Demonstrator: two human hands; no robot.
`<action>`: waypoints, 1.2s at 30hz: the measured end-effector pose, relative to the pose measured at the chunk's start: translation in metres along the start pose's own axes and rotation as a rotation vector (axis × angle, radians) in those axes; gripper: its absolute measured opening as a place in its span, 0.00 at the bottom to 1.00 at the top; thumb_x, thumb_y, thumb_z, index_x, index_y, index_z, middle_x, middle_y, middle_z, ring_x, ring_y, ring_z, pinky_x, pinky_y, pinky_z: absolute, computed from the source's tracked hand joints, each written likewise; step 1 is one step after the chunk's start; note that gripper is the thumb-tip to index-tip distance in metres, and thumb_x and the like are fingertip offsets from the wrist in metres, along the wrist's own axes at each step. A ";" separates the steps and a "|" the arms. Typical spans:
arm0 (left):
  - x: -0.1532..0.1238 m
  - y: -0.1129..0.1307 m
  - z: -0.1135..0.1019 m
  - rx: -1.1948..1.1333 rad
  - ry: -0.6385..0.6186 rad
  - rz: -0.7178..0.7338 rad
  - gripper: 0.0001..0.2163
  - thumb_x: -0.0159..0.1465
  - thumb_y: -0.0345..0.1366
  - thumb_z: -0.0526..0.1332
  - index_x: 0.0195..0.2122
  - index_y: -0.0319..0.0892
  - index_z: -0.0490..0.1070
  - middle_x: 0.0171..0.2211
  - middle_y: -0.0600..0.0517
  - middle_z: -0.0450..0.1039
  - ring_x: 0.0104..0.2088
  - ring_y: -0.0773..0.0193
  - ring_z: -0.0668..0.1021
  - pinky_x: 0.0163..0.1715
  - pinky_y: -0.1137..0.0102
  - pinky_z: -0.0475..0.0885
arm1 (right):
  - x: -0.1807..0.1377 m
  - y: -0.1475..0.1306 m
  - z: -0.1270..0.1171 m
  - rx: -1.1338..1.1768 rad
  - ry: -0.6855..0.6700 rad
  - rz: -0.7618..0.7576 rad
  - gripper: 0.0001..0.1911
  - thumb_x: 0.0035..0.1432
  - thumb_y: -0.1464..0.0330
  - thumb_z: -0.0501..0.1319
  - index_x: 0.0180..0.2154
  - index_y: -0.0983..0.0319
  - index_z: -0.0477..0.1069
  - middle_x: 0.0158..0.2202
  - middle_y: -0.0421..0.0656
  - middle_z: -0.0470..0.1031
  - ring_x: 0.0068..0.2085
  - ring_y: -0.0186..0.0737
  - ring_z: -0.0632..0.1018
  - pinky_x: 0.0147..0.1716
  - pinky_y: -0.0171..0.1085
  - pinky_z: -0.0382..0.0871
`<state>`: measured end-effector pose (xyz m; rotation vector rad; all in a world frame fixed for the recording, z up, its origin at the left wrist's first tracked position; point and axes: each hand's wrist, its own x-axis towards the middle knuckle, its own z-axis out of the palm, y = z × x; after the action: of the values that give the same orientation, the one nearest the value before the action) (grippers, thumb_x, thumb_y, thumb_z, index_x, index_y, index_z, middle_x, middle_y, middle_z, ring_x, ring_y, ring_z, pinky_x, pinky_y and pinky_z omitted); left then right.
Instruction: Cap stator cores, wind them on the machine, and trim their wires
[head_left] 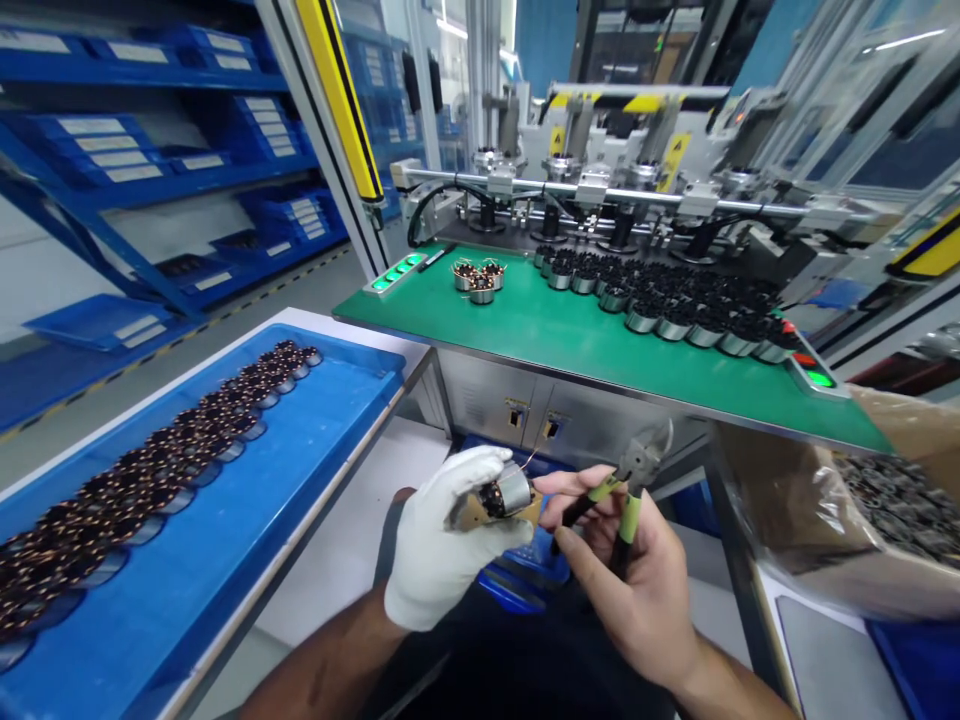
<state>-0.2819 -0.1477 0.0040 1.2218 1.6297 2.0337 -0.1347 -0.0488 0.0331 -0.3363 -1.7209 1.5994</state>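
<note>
In a white glove, my left hand [442, 535] is closed around a motor stator [511, 490], a silvery ring with dark copper-wound ends. A thin copper wire sticks up from its top side. My bare right hand [637, 580] grips diagonal cutters [631, 505] with black and yellow-green handles. Their metal jaws point up and away to the right, apart from the stator. The right fingertips come close to the stator's right side; whether they touch it I cannot tell.
A blue tray [352, 385] at left holds rows of wound stators. On the green bench [525, 320] stand a few wound stators [481, 280] and many black-topped ones [675, 290], before a winding machine [600, 185]. A cardboard box [810, 530] of dark parts sits at right.
</note>
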 end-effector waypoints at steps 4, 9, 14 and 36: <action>-0.002 -0.002 -0.005 0.091 0.024 -0.033 0.22 0.51 0.31 0.74 0.47 0.47 0.76 0.51 0.47 0.77 0.51 0.57 0.79 0.54 0.66 0.75 | -0.006 -0.002 0.001 -0.023 -0.020 -0.018 0.15 0.65 0.74 0.58 0.52 0.57 0.64 0.47 0.46 0.76 0.40 0.35 0.78 0.44 0.35 0.75; -0.002 -0.006 -0.006 0.100 0.054 -0.057 0.22 0.50 0.32 0.74 0.47 0.44 0.76 0.51 0.44 0.76 0.51 0.53 0.79 0.53 0.60 0.75 | -0.011 -0.002 0.005 -0.015 0.002 -0.011 0.15 0.64 0.73 0.59 0.52 0.57 0.64 0.44 0.46 0.77 0.38 0.36 0.79 0.42 0.36 0.77; -0.002 -0.004 -0.004 0.072 0.054 -0.040 0.22 0.50 0.32 0.75 0.47 0.45 0.76 0.50 0.45 0.77 0.50 0.54 0.79 0.53 0.60 0.75 | -0.009 -0.009 -0.001 -0.046 0.013 0.004 0.16 0.63 0.71 0.60 0.53 0.56 0.65 0.44 0.46 0.77 0.39 0.37 0.79 0.42 0.36 0.77; 0.009 0.009 -0.022 0.325 -0.174 0.288 0.23 0.52 0.39 0.73 0.49 0.45 0.76 0.47 0.43 0.80 0.46 0.55 0.82 0.47 0.64 0.78 | -0.035 -0.021 -0.027 0.000 -0.472 0.559 0.16 0.62 0.55 0.61 0.46 0.57 0.72 0.42 0.46 0.75 0.40 0.40 0.78 0.45 0.41 0.75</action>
<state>-0.3004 -0.1597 0.0158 1.7839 1.8350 1.7919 -0.0864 -0.0552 0.0396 -0.5021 -2.0995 2.2166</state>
